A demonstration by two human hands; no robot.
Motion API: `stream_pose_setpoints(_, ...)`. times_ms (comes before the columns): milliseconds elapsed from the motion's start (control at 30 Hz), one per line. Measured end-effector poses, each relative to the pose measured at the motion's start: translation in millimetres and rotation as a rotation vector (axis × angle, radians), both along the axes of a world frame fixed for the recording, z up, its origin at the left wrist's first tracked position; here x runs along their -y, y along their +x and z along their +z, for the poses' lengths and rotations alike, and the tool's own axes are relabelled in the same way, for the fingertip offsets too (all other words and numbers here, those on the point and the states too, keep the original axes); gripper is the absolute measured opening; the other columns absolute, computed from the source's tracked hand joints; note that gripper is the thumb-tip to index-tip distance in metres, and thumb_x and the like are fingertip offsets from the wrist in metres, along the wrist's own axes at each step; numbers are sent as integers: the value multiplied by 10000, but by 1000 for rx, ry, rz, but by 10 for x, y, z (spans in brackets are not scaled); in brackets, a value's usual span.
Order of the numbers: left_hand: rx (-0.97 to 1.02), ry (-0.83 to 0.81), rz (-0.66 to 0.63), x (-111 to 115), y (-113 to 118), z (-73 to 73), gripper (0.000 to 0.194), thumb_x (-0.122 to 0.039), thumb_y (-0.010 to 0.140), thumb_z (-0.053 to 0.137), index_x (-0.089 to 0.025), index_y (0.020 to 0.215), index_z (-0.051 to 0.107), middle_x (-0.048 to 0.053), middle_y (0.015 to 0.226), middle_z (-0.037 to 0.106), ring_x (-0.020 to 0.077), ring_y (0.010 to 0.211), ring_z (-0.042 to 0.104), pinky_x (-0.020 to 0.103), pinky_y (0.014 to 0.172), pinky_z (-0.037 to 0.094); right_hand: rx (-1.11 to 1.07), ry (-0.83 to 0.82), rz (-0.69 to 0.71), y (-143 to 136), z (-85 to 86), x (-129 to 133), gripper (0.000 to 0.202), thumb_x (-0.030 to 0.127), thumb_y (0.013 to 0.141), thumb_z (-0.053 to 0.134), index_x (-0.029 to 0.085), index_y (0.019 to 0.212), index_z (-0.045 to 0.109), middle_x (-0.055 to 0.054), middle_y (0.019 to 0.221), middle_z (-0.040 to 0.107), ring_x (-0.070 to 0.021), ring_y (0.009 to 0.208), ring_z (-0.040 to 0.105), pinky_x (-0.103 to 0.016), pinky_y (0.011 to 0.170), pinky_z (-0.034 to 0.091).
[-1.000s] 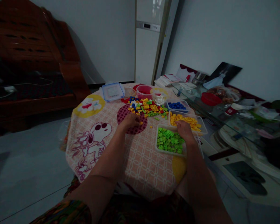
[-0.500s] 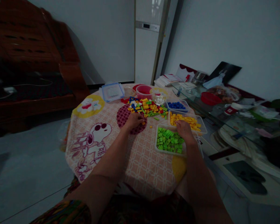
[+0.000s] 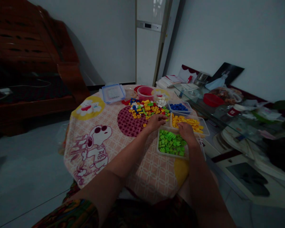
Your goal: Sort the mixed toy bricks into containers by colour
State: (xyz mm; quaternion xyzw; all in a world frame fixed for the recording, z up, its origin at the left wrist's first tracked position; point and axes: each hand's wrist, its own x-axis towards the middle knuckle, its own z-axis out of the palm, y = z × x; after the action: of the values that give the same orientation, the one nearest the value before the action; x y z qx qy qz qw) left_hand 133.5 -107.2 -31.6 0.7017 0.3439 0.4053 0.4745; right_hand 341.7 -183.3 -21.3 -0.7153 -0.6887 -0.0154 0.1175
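Note:
My left hand (image 3: 157, 123) is over the cloth at the near right edge of a mixed heap of toy bricks (image 3: 148, 109). Its fingers reach rightward, slightly apart, and I see nothing held in them. My right hand (image 3: 186, 132) is closed above the border between a clear box of yellow bricks (image 3: 180, 120) and a clear box of green bricks (image 3: 171, 142). Its fingertips are pressed together, and whatever they hold is hidden. Left of my left hand lies a loose yellow piece (image 3: 144, 125).
Behind the yellow bricks stands a box of blue bricks (image 3: 178, 107), with white bricks (image 3: 161, 101) beside it. A pink tub (image 3: 145, 92) and a blue-rimmed lid (image 3: 113, 93) sit at the back of the cloth-covered table (image 3: 137, 164). A cluttered glass-topped stand (image 3: 204, 109) adjoins on the right.
My left hand has moved right, from the heap's near edge toward the boxes. My right hand stays almost in place. The view has shifted slightly.

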Motion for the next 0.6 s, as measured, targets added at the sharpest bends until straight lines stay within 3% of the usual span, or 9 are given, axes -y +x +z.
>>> stream_pose_setpoints(200, 67, 3, -185, -84, 275, 68, 343, -104, 838, 602, -143, 1123, 788, 90, 1004, 793, 151, 783, 733, 279, 763, 598, 2, -9, 9, 3, 16, -7, 398, 155, 976, 399, 154, 1059, 788, -140, 1094, 775, -241, 1002, 673, -319, 906, 453)
stream_pose_setpoints(300, -14, 118, -154, -95, 284, 76, 397, -114, 846, 594, -166, 1195, 776, 119, 1187, 776, 191, 916, 749, 334, 851, 609, -11, -4, 7, -7, 21, 4, 396, 152, 977, 398, 149, 1050, 788, -146, 1103, 770, -242, 1011, 669, -316, 904, 446)
stream_pose_setpoints(433, -220, 240, 5, -103, 56, 34, 360, -130, 833, 632, -160, 1155, 789, 101, 1186, 786, 222, 1038, 731, 358, 977, 569, 14, -16, -10, -21, 44, 18, 380, 148, 979, 405, 147, 1014, 784, -140, 1047, 767, -239, 981, 669, -307, 881, 440)
stream_pose_setpoints(600, -444, 226, 136, -124, -384, -29, 333, -131, 829, 599, -156, 1097, 795, 64, 1069, 806, 209, 963, 724, 319, 917, 558, 36, -34, 11, -17, 44, 18, 387, 149, 989, 388, 154, 1006, 774, -137, 1046, 767, -243, 985, 666, -304, 878, 445)
